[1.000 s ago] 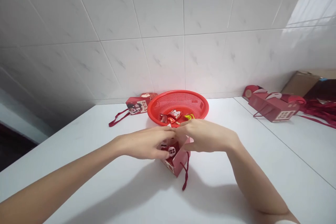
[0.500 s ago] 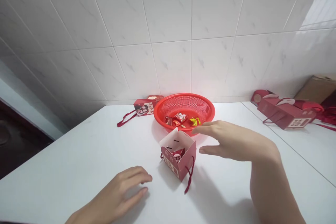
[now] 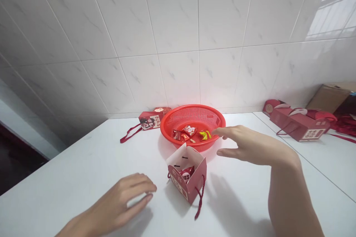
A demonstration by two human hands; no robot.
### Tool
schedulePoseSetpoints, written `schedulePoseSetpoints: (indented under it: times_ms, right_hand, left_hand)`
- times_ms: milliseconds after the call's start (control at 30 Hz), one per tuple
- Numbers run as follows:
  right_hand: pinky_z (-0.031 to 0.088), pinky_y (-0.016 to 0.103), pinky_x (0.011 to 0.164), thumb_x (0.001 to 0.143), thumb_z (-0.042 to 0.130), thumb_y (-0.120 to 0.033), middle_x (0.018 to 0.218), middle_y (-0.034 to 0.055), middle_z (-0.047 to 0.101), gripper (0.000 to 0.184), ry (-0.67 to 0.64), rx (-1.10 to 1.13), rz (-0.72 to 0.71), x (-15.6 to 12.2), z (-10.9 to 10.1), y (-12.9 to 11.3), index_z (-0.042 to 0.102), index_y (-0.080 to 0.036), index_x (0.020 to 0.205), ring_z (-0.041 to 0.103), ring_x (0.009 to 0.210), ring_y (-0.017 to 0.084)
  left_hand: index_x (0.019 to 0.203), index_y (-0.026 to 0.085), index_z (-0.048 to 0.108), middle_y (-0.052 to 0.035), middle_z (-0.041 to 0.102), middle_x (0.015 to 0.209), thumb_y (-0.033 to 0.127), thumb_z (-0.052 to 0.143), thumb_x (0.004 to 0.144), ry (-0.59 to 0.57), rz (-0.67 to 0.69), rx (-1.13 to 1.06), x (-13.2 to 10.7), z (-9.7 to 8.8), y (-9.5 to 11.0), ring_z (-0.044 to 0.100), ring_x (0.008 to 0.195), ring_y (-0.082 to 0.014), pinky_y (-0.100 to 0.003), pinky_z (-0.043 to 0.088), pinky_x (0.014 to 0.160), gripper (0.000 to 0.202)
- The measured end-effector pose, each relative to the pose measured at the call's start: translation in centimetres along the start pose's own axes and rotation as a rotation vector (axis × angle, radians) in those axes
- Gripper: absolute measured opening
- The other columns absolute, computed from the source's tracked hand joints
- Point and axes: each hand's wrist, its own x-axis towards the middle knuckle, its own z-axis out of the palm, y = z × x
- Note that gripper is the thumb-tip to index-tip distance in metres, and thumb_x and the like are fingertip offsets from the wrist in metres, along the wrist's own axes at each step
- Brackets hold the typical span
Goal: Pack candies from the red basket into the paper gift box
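A small red gift box (image 3: 191, 185) with its top flaps up stands on the white table in front of me, a dark red cord handle hanging from its side. Inside it lies a red-wrapped candy (image 3: 187, 173). To the left of the box hovers my left hand (image 3: 129, 196), fingers apart and holding nothing. My right hand (image 3: 244, 146) is in the air beside the rim of a red plastic basket (image 3: 170, 115), thumb and fingers spread, empty. Red candy packets (image 3: 189, 130) and a yellow-wrapped candy (image 3: 205, 135) lie in the basket.
Behind the basket on the left, a closed red box (image 3: 150, 120) with a ribbon handle lies near the tiled wall (image 3: 178, 77). Several red boxes (image 3: 302, 122) sit at the right, with a brown cardboard box (image 3: 326, 100) behind them. A seam crosses the table on the right.
The camera view has tilted up slightly, so things on the table sit lower. My right hand has shifted a little rightward from the box, and my left hand a little leftward. Both remain empty.
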Motion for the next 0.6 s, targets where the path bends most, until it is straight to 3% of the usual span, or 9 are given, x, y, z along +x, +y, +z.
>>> schedulePoseSetpoints:
  times_ms: [67, 167, 200, 267, 367, 433, 500, 600]
  right_hand:
    - [0.05, 0.034, 0.072, 0.092, 0.053, -0.043, 0.119, 0.0094, 0.069, 0.041, -0.008, 0.007, 0.023, 0.7, 0.1, 0.2, 0.06, -0.025, 0.128, 0.064, 0.105, 0.029]
    - [0.047, 0.031, 0.067, 0.091, 0.054, -0.035, 0.106, 0.0087, 0.07, 0.033, -0.036, 0.02, 0.038, 2.4, 0.6, 0.3, 0.063, -0.024, 0.12, 0.064, 0.093, 0.025]
    - [0.046, 0.03, 0.066, 0.089, 0.056, -0.032, 0.102, 0.008, 0.069, 0.03, -0.05, 0.017, 0.045, 3.1, 0.9, 0.3, 0.064, -0.023, 0.117, 0.064, 0.09, 0.024]
    - [0.043, 0.028, 0.063, 0.087, 0.058, -0.028, 0.096, 0.0068, 0.067, 0.022, -0.098, -0.007, 0.086, 4.6, 1.5, 0.3, 0.066, -0.022, 0.107, 0.062, 0.086, 0.022]
    - [0.037, 0.027, 0.055, 0.084, 0.059, -0.025, 0.09, 0.0051, 0.062, 0.014, -0.215, -0.059, 0.163, 6.1, 2.3, 0.4, 0.066, -0.021, 0.096, 0.058, 0.079, 0.02]
    - [0.034, 0.027, 0.052, 0.082, 0.061, -0.025, 0.091, 0.0043, 0.06, 0.015, -0.268, -0.066, 0.181, 6.6, 2.6, 0.5, 0.065, -0.021, 0.096, 0.056, 0.077, 0.019]
    - [0.032, 0.027, 0.051, 0.079, 0.064, -0.023, 0.092, 0.0036, 0.059, 0.017, -0.279, -0.052, 0.167, 6.6, 2.7, 0.6, 0.066, -0.022, 0.096, 0.056, 0.078, 0.019]
    - [0.028, 0.028, 0.049, 0.076, 0.065, -0.02, 0.079, 0.0011, 0.055, 0.005, -0.273, -0.07, 0.12, 6.6, 2.8, 0.5, 0.061, -0.021, 0.079, 0.053, 0.071, 0.017]
  left_hand:
    - [0.101, 0.022, 0.069, -0.0051, 0.074, 0.091, 0.018, 0.046, 0.097, 0.091, 0.007, 0.018, 2.2, -1.9, -1.2, 0.067, 0.083, -0.0177, -0.027, 0.051, 0.076, 0.024]
    - [0.096, 0.018, 0.071, -0.0059, 0.075, 0.092, 0.025, 0.045, 0.097, 0.118, -0.037, 0.021, 8.1, -4.2, -2.9, 0.066, 0.083, -0.0169, -0.027, 0.05, 0.08, 0.026]
    - [0.097, 0.018, 0.071, -0.0059, 0.075, 0.096, 0.026, 0.048, 0.096, 0.097, -0.047, 0.006, 10.5, -4.5, -3.4, 0.066, 0.086, -0.0169, -0.027, 0.05, 0.083, 0.025]
    - [0.097, 0.017, 0.073, -0.005, 0.075, 0.102, 0.023, 0.052, 0.09, -0.062, -0.073, -0.019, 15.3, -4.5, -4.3, 0.067, 0.092, -0.0173, -0.026, 0.05, 0.085, 0.023]
    - [0.099, 0.02, 0.075, -0.0025, 0.076, 0.088, 0.022, 0.06, 0.082, -0.512, -0.169, 0.0, 20.9, -2.6, -5.3, 0.069, 0.084, -0.0179, -0.024, 0.05, 0.078, 0.024]
    - [0.111, 0.025, 0.073, -0.0038, 0.076, 0.099, 0.027, 0.069, 0.075, -0.699, -0.222, 0.109, 22.8, -0.6, -5.8, 0.069, 0.09, -0.0233, -0.028, 0.052, 0.079, 0.036]
    - [0.128, 0.029, 0.065, -0.0102, 0.068, 0.126, 0.029, 0.077, 0.069, -0.758, -0.31, 0.193, 23.4, 1.5, -6.2, 0.067, 0.105, -0.0323, -0.037, 0.054, 0.085, 0.06]
    - [0.147, 0.03, 0.048, -0.0198, 0.034, 0.159, 0.033, 0.08, 0.069, -0.69, -0.479, 0.281, 22.5, 4.2, -6.4, 0.055, 0.125, -0.0474, -0.056, 0.049, 0.097, 0.085]
